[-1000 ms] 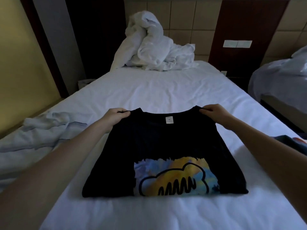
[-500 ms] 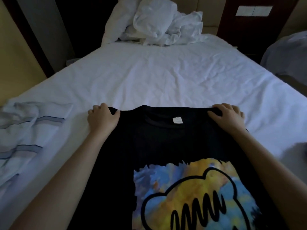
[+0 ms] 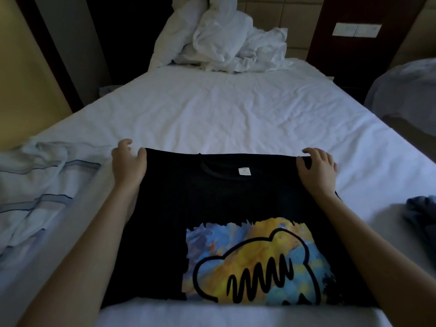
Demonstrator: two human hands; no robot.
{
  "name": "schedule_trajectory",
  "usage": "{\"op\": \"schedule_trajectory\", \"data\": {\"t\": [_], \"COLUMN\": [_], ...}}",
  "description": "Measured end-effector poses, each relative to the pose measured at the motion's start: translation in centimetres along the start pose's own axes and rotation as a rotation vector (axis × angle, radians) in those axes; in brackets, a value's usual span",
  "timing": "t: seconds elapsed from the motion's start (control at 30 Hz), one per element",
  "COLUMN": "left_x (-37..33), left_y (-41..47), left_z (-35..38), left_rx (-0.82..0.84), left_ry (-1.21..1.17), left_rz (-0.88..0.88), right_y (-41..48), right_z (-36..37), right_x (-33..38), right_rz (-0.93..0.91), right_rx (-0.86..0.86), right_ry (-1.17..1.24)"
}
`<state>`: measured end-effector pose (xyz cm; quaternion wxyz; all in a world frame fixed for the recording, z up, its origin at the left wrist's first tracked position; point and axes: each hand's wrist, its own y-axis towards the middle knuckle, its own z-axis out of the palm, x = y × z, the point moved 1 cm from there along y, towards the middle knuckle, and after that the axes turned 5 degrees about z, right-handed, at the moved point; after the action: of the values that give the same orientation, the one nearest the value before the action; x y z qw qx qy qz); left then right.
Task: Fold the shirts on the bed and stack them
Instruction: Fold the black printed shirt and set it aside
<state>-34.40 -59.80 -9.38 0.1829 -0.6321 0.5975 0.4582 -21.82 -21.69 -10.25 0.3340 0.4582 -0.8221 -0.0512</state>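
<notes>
A black shirt (image 3: 212, 204) with a yellow and blue print lies partly folded on the white bed (image 3: 236, 114), collar and label facing away from me. My left hand (image 3: 127, 164) pinches the shirt's far left corner, thumb on the cloth and fingers curled past the edge. At the far right corner, my right hand (image 3: 317, 169) grips the cloth the same way. Both forearms run along the shirt's sides.
A crumpled light shirt with dark stripes (image 3: 35, 185) lies at the bed's left edge. A blue garment (image 3: 422, 213) sits at the right edge. A bundled white duvet (image 3: 224, 41) is heaped at the headboard. A second bed (image 3: 405, 90) stands to the right.
My head has leaned in over the shirt, so it fills more of the view. Both hands stay at the far corners, with fingers now curled more at the edge.
</notes>
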Motion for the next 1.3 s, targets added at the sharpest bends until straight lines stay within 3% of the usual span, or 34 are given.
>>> {"op": "schedule_trajectory", "data": {"t": [0.1, 0.17, 0.23, 0.3, 0.4, 0.5, 0.7, 0.83, 0.93, 1.03, 1.1, 1.2, 1.3], "left_x": [-2.5, -4.3, -6.4, -8.4, -10.7, -8.8, -2.3, -2.7, -3.7, -4.9, -6.4, -9.4, -11.9], "left_y": [-3.9, -9.2, -14.5, -17.2, -19.2, -20.7, -16.7, -16.9, -16.7, -15.8, -15.1, -14.0, -13.0], "left_z": [-3.0, -4.1, -4.4, -3.1, -0.1, 1.7, -3.0, -3.2, -3.2, -3.5, -3.6, -3.0, -1.2], "left_rx": [0.072, 0.241, 0.471, 0.654, 0.709, 0.785, 0.585, 0.607, 0.682, 0.748, 0.790, 0.832, 0.865], "left_ry": [0.094, 0.040, 0.001, 0.124, 0.448, 0.644, 0.718, 0.805, 0.830, 0.849, 0.829, 0.754, 0.710], "left_rz": [0.193, 0.396, 0.570, 0.710, 0.806, 0.742, 0.369, 0.327, 0.308, 0.318, 0.391, 0.508, 0.574], "right_y": [-1.9, -3.5, -4.9, -6.7, -11.5, -15.3, -14.6, -16.8, -21.9, -26.5, -27.7, -28.4, -27.7], "right_z": [-1.5, -2.9, -5.2, -7.3, -6.4, -4.4, -7.8, -8.4, -9.1, -11.2, -12.5, -13.3, -12.2], "right_x": [0.1, 0.7, 3.0, 6.8, 10.7, 8.1, -0.4, 0.8, 5.4, 9.2, 10.3, 11.2, 11.7], "right_rz": [-0.004, -0.042, -0.112, -0.205, -0.473, -0.440, -0.056, 0.006, -0.136, -0.173, -0.021, 0.542, 0.981], "right_rx": [-0.086, -0.025, 0.095, 0.237, 0.523, 0.656, 0.580, 0.476, 0.345, 0.494, 0.663, 0.954, 0.895], "right_ry": [0.069, 0.016, 0.027, 0.097, -0.153, -0.283, -0.349, -0.367, -0.076, 0.190, 0.325, 0.832, 1.234]}}
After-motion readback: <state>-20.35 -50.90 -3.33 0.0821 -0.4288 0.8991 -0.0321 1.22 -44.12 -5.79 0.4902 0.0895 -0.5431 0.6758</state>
